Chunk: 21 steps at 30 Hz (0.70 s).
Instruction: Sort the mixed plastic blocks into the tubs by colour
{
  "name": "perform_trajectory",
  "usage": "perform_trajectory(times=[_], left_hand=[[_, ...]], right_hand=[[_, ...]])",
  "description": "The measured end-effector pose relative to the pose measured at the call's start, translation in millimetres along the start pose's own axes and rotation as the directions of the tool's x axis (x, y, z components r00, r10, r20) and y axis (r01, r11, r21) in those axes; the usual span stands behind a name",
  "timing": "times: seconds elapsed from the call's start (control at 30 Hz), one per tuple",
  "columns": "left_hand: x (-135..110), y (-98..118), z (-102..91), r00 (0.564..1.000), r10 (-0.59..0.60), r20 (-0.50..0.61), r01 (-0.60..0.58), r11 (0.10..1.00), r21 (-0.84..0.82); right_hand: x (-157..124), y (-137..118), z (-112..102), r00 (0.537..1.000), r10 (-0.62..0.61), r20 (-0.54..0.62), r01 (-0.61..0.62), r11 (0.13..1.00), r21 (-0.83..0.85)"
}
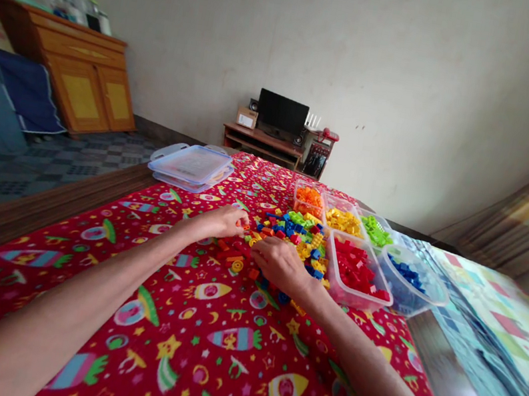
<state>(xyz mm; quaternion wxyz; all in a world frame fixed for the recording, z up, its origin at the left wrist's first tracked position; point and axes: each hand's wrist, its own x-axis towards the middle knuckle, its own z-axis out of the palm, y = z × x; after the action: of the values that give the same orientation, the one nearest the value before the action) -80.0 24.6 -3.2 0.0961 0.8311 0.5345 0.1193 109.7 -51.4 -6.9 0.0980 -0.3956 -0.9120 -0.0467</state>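
Your left forearm [89, 304] and right forearm [364, 357] lie nearest, reaching over a red rocket-print cloth [163, 316] that spreads beneath the toy bricks. Beyond the cloth's left side stands a wooden cabinet [80, 86], and past its far end a black monitor [282, 114]. Toward the cloth's far left lie stacked clear lids [191, 164]. Clear containers stand on the right: a box [359, 300] of red bricks [354, 267], a round tub [429, 303] of blue bricks [404, 273] just beside it, and, farther off, smaller boxes of orange bricks [309, 198], yellow bricks [343, 221] and green bricks [376, 231]. The mixed heap of toy bricks [303, 252] lies loose on the cloth, left of the red bricks' box. Your right hand [282, 260] is palm down over the heap's near-left part; its fingers curl under, so I cannot tell whether they hold anything. Your left hand [222, 221] is at the heap's left edge, fingers narrow, with an orange brick [240, 223] pinched between thumb and fingertips. Near your hands lies a round yellow piece [237, 266].
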Motion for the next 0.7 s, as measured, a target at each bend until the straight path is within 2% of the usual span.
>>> perform_trajectory(times=[0.1,0.17,0.23,0.3,0.4,0.5,0.63,0.7], left_hand=[[-3,-1,-7.0,0.999,-0.022,0.031,0.031,0.950,-0.310],[-6,2,-10.1,0.997,-0.029,0.075,0.067,0.818,-0.571],[-8,5,-12.0,0.992,-0.056,0.111,0.122,0.633,-0.764],[-8,8,-13.1,0.985,-0.090,0.146,0.171,0.474,-0.864],[-8,10,-14.0,0.973,-0.116,0.202,0.230,0.355,-0.906],[-10,11,-13.5,0.968,-0.100,0.230,0.251,0.352,-0.902],[-14,13,-11.3,0.977,-0.040,0.211,0.207,0.433,-0.877],[-14,14,-9.7,0.981,-0.036,0.192,0.186,0.486,-0.854]], right_hand=[[1,-9,7,0.987,-0.162,0.007,0.162,0.987,-0.001],[0,-14,11,0.981,-0.192,0.014,0.193,0.981,-0.031],[0,-18,13,0.986,-0.168,0.026,0.169,0.984,-0.051],[-1,-20,14,0.991,-0.128,0.036,0.130,0.990,-0.052],[0,-20,15,0.996,-0.079,0.039,0.080,0.996,-0.033],[1,-19,16,0.997,-0.064,0.030,0.063,0.997,0.033],[2,-18,18,0.995,-0.100,-0.010,0.100,0.983,0.152],[2,-18,19,0.993,-0.113,-0.018,0.115,0.983,0.143]])
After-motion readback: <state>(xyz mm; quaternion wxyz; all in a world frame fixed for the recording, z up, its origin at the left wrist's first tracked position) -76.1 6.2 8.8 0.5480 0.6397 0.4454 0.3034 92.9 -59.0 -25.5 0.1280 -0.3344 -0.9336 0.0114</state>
